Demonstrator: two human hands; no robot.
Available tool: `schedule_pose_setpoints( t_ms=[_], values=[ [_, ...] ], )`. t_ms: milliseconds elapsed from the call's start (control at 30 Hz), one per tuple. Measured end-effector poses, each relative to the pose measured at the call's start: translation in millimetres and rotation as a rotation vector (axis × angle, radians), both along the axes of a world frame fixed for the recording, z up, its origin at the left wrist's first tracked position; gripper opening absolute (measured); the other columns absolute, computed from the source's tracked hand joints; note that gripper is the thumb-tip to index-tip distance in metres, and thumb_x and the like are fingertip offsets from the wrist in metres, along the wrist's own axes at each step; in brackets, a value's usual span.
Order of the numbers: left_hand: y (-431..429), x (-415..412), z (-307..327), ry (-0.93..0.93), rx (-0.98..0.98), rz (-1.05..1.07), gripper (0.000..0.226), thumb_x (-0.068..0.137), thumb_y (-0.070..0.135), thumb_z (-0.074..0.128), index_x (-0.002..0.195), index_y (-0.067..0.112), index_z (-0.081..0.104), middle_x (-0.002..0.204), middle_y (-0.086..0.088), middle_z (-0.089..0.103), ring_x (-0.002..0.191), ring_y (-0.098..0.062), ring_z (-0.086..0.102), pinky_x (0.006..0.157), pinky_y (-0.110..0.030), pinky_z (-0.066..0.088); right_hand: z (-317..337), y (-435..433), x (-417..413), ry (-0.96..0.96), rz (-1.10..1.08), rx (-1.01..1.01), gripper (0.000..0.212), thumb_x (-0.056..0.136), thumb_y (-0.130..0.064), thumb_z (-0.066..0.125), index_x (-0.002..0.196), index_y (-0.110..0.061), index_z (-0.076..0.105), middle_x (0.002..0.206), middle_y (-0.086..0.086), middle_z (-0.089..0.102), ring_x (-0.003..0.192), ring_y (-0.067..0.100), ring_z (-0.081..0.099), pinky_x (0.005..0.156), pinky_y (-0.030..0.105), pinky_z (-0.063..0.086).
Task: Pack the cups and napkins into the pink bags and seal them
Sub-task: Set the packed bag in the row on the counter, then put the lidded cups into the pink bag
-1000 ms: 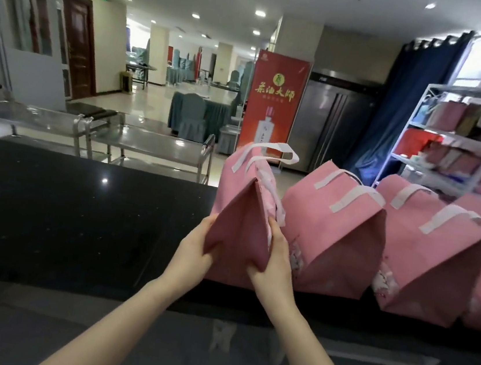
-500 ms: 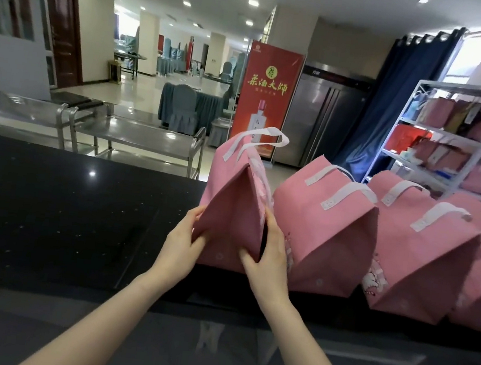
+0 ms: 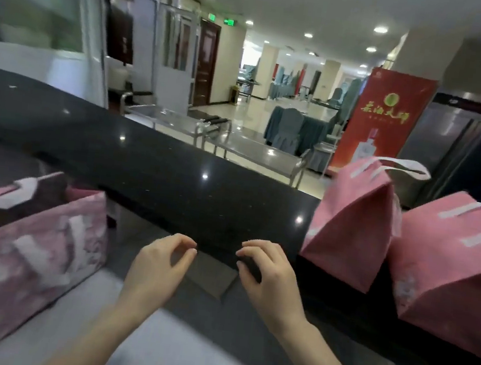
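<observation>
Head view: the left hand [image 3: 159, 266] and the right hand [image 3: 269, 280] hover side by side, apart from each other, over the near edge of the black desk [image 3: 173, 174]. The grip of each is slack, the fingers loosely curled and pinching nothing. Half a second ago both hands were pressed against the folded side of the nearest sealed pink bag [image 3: 351, 232]; they have let go of it and drawn back, and the view has swung to the left. That bag now stands alone on the desk to the right of the right hand, not touched. Its top is folded shut into a ridge, and its white handles [image 3: 398, 167] stick up above it. A second sealed bag [image 3: 449, 268] stands just beside it on the right, also closed, with white straps across its top. At the far left a printed pink bag [image 3: 28, 247] has come into view, blurred, with its mouth seemingly open; what lies inside cannot be told. Beyond the desk are steel carts [image 3: 252, 150] and a red banner [image 3: 383, 121].
</observation>
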State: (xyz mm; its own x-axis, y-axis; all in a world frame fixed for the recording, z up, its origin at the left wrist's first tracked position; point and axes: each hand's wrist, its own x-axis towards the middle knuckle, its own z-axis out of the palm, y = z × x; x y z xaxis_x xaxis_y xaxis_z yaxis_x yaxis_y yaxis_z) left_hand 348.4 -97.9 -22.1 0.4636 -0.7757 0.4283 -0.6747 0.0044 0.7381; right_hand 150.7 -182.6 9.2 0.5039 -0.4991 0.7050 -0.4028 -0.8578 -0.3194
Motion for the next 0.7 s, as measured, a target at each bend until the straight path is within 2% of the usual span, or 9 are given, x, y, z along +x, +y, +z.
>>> schedule_pose_setpoints(
  t_ms=[100,200,333,433,533,700],
  values=[
    [56,48,8,-0.091,0.005,0.197,0.010,0.086,0.026,0.068,0.092,0.035,0.066,0.087,0.019,0.066,0.082,-0.002,0.061,0.071,-0.022,0.050,-1,16,63,0.109,0.162,0.031,0.015,0.080,-0.007,0.073,0.095,-0.012,0.071,0.103,0.000,0.066,0.096,0.019,0.061,0.082,0.036,0.052],
    [107,91,16,-0.168,-0.006,0.428,0.010,0.082,0.017,0.072,0.089,0.023,0.069,0.090,0.006,0.067,0.083,-0.016,0.061,0.071,-0.031,0.049,-2,36,128,0.208,0.304,0.005,0.017,0.080,-0.010,0.074,0.097,-0.015,0.071,0.105,-0.002,0.066,0.097,0.019,0.061,0.082,0.036,0.052],
    [160,141,15,-0.227,0.079,0.631,0.025,0.076,0.015,0.074,0.100,0.019,0.069,0.102,0.000,0.064,0.094,-0.025,0.056,0.082,-0.037,0.048,1,61,213,0.327,0.426,-0.038,0.032,0.079,-0.018,0.073,0.111,-0.018,0.069,0.117,-0.002,0.063,0.109,0.021,0.057,0.093,0.036,0.046],
    [177,170,13,-0.259,0.199,0.667,0.037,0.079,0.027,0.072,0.115,0.020,0.063,0.116,0.000,0.058,0.108,-0.024,0.049,0.088,-0.038,0.047,1,72,268,0.433,0.432,-0.094,0.052,0.077,-0.026,0.073,0.128,-0.025,0.058,0.131,-0.005,0.055,0.123,0.018,0.045,0.104,0.029,0.034],
    [172,191,11,-0.332,0.283,0.636,0.045,0.084,0.036,0.066,0.125,0.022,0.056,0.125,0.004,0.052,0.116,-0.020,0.042,0.091,-0.033,0.046,-1,74,308,0.523,0.386,-0.135,0.065,0.077,-0.029,0.073,0.137,-0.030,0.048,0.139,-0.006,0.046,0.131,0.017,0.037,0.108,0.030,0.025],
    [151,211,6,-0.416,0.360,0.559,0.034,0.091,0.031,0.056,0.124,0.022,0.053,0.126,0.005,0.050,0.121,-0.017,0.038,0.086,-0.030,0.050,-12,66,344,0.638,0.335,-0.171,0.060,0.083,-0.019,0.067,0.139,-0.027,0.046,0.137,-0.001,0.049,0.130,0.021,0.041,0.110,0.034,0.029]
  ],
)
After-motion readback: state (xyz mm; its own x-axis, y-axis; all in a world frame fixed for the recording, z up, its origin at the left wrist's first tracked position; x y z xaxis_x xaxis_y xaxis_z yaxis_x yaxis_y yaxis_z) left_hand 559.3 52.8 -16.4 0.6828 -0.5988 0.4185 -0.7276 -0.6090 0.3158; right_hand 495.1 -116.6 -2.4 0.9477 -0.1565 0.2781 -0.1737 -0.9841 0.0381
